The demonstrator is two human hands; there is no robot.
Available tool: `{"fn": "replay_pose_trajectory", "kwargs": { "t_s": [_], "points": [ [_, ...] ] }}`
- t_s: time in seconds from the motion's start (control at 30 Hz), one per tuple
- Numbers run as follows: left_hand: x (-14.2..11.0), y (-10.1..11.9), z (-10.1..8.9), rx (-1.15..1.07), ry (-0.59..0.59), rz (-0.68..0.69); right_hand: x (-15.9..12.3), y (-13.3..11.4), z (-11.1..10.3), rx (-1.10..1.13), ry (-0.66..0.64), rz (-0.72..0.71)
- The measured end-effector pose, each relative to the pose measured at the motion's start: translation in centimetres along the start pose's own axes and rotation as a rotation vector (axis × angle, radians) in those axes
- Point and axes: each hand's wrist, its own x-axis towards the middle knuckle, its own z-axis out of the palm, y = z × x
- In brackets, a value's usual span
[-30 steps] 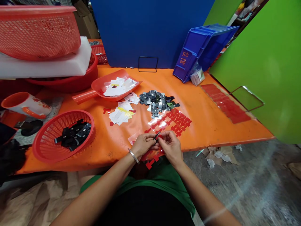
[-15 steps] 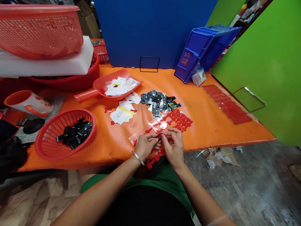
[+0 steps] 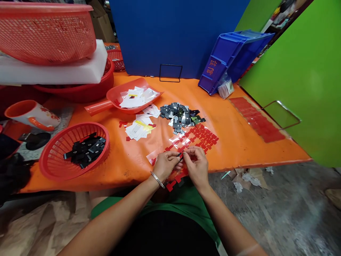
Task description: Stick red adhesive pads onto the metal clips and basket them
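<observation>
My left hand (image 3: 166, 164), with a bangle at the wrist, pinches a small dark flat piece (image 3: 181, 158) near the table's front edge. My right hand (image 3: 196, 165) meets it from the right, thumb and forefinger closed at the piece's end; whether they grip the piece or something tiny on it, I cannot make out. Under and behind both hands lies a clear sheet of red T-shaped stickers (image 3: 204, 135), its near end hanging over the edge. Just beyond the sheet is a heap of dark and shiny flat metal pieces (image 3: 177, 115).
Left of my hands stands a red basket (image 3: 44, 161) holding black pieces. A red scoop (image 3: 98, 107) carries paper slips, with more paper slips (image 3: 138, 129) beside it. A mug (image 3: 21, 113) sits far left. At the back right leans a blue bin (image 3: 215, 69), near a red sticker strip (image 3: 255, 119).
Both hands stay at nearly the same spot, with the right fingertips shifting slightly on the dark piece. The whole view has moved very slightly.
</observation>
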Motion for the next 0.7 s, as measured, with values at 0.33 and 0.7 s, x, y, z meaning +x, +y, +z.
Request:
{"fn": "replay_pose_trajectory", "kwargs": {
  "t_s": [0.33,0.7],
  "points": [
    [-0.5,0.4,-0.1,-0.015,-0.017,0.016,0.1,-0.3,-0.6,-0.071,0.040,0.082],
    [-3.3,2.3,-0.3,-0.055,-0.044,0.151,1.4,-3.7,-2.5,0.590,-0.050,0.450]
  ]
}}
